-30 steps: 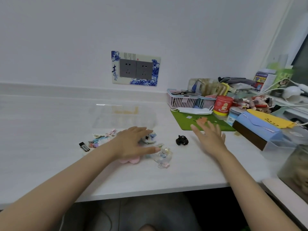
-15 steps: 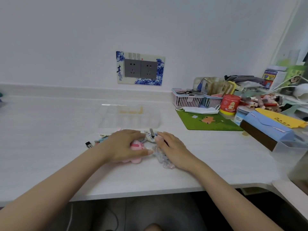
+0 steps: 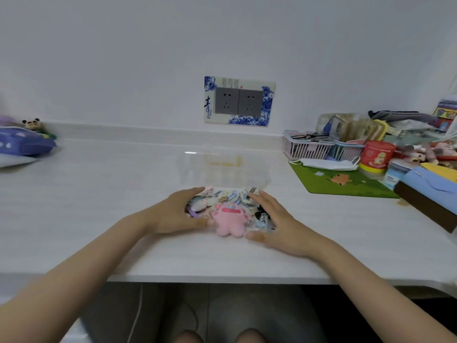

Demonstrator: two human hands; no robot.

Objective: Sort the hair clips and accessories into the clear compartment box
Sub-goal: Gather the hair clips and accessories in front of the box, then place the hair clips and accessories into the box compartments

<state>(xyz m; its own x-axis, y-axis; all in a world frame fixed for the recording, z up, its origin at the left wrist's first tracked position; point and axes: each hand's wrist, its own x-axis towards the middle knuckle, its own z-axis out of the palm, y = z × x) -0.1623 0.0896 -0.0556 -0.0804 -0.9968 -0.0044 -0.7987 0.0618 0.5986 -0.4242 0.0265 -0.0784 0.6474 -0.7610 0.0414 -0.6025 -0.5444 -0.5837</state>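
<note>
Grey floor (image 3: 247,308) shows at the very bottom, under the desk, with two knees (image 3: 188,336) poking in. Above that is the front edge of a long white counter (image 3: 99,194). It runs from one side of the room to the other.

Two bare arms reach out over the counter. The left hand (image 3: 178,214) and the right hand (image 3: 274,219) sit on the counter with a little pile between them. Both hands lie flat and loose. Their fingers are stretched out along the sides of the pile, and they grab nothing. The left thumb touches a soft pink plush toy (image 3: 228,219) at the front of the pile. Behind the toy lie the hair clips (image 3: 232,195), all mixed up in blue, white and purple. Some clear ones sit by the right hand.

Just behind the pile is the clear compartment box (image 3: 222,169). It is hard to see because it is see-through. Something yellow shows at its back part.

On the right, farther back, is a green mat (image 3: 341,181) with a white face mask (image 3: 326,164) at its far edge. Near it stand a red tub (image 3: 376,154) and a pink basket (image 3: 306,147), and lots of other stuff is heaped there. A blue box (image 3: 430,184) sits at the right edge.

Far off on the left lies a purple cushion (image 3: 22,144) with a tiny panda toy (image 3: 31,123) behind it.

At the back is a plain white wall (image 3: 123,58). On it is a grey socket plate (image 3: 239,101) with a blue and white frame.
</note>
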